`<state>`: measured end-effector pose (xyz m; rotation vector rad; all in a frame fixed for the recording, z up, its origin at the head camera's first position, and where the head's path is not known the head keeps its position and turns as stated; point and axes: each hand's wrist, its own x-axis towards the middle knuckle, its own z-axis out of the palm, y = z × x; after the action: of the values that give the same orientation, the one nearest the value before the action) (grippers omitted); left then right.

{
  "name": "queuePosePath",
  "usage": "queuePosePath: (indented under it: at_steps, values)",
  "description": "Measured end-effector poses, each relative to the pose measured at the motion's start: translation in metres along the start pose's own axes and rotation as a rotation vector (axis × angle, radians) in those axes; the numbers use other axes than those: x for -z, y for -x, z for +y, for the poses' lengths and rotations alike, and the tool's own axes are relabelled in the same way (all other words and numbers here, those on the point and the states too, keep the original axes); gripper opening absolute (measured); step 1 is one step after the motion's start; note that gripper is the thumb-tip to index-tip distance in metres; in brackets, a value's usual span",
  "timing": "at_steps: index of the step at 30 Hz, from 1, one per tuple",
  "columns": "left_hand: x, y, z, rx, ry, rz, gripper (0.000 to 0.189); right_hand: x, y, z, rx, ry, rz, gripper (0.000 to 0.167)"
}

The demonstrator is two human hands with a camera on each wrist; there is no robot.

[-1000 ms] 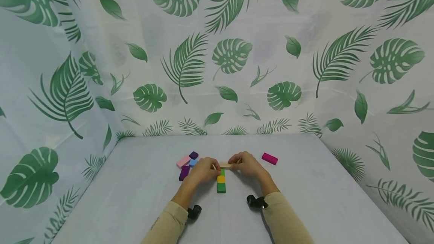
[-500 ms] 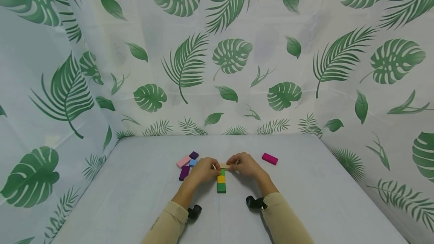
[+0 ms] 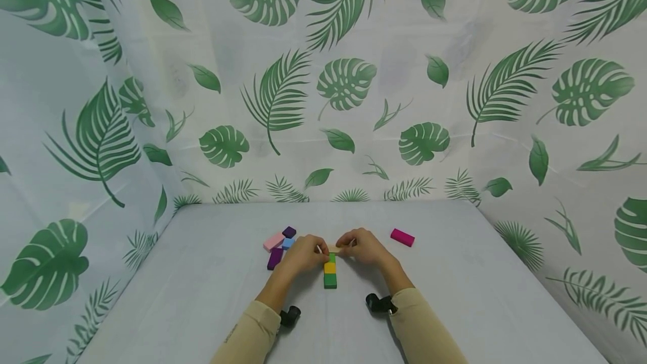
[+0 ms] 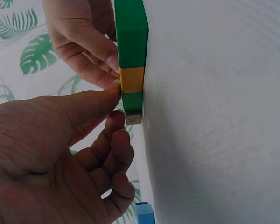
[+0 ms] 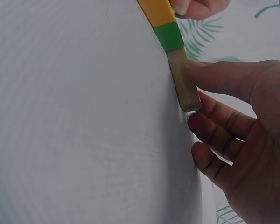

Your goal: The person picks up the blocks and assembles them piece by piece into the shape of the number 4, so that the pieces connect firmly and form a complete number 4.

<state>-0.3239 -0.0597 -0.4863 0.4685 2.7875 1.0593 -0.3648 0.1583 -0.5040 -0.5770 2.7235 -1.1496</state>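
A short row of blocks lies on the table: a dark green block (image 3: 330, 281) nearest, a yellow block (image 3: 329, 267), then a light green block (image 3: 332, 257). Across its far end lies a plain wooden block (image 4: 133, 119), longer to the right. My left hand (image 3: 305, 254) pinches the light green block, its thumb tip beside the seam with the yellow one. With thumb and fingers my right hand (image 3: 366, 246) grips the wooden block, which meets the light green block in the right wrist view. The other right fingers curl loosely past its end.
Left of the hands lie a pink block (image 3: 274, 241), a blue block (image 3: 288, 243), a purple block (image 3: 275, 258) and a small dark purple block (image 3: 289, 232). A magenta block (image 3: 402, 237) lies to the right. Leaf-printed curtains (image 3: 323, 100) stand behind the table.
My right hand has shifted slightly left and nearer, bringing the wooden block closer against the light green one. The left hand stays in place.
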Motion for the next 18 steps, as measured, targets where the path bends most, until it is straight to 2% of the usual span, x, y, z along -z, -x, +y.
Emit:
queuePosePath:
  at_steps: [18]
  values:
    - [-0.0002,0.0001,-0.0003,-0.009,-0.001,0.006,0.01,0.0002,0.0017,-0.0032,0.014,0.001,-0.013,0.014]
